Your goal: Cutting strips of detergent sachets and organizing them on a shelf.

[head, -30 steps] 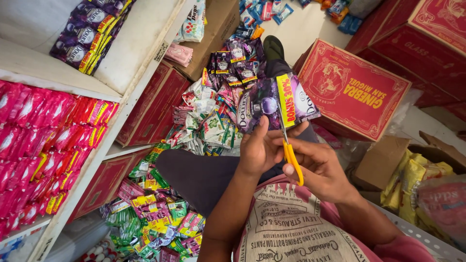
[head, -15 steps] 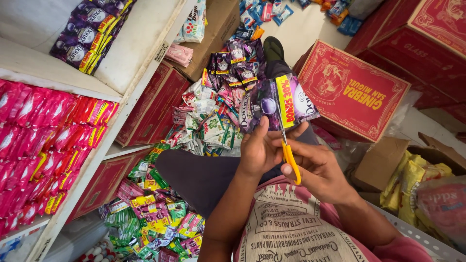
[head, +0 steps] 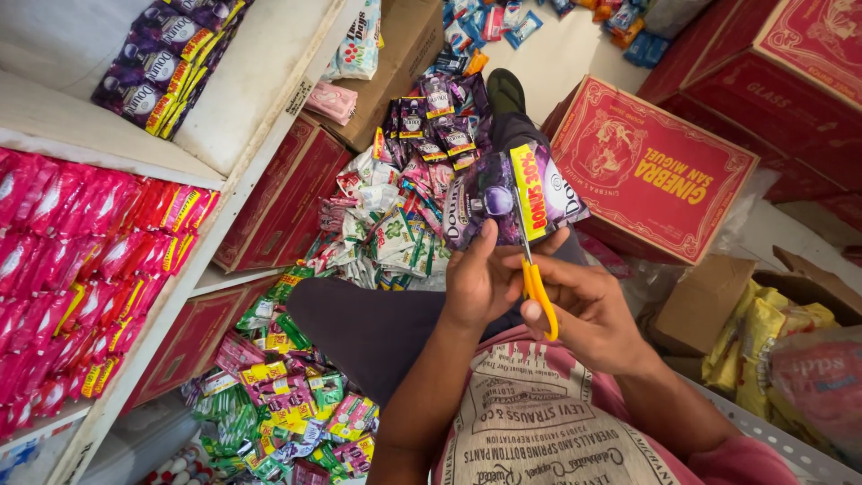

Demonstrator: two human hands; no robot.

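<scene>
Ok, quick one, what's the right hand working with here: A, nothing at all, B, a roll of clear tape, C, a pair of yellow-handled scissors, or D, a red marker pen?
C: the right hand has its fingers through the yellow handles of the scissors, whose blades meet the purple sachets that the left hand holds up.

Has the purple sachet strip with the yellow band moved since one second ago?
No. The purple sachet strip with the yellow band keeps its place beside the red cardboard box, in the left hand.

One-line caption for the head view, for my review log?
Left hand holds purple sachets while right hand cuts them with yellow-handled scissors.
</scene>
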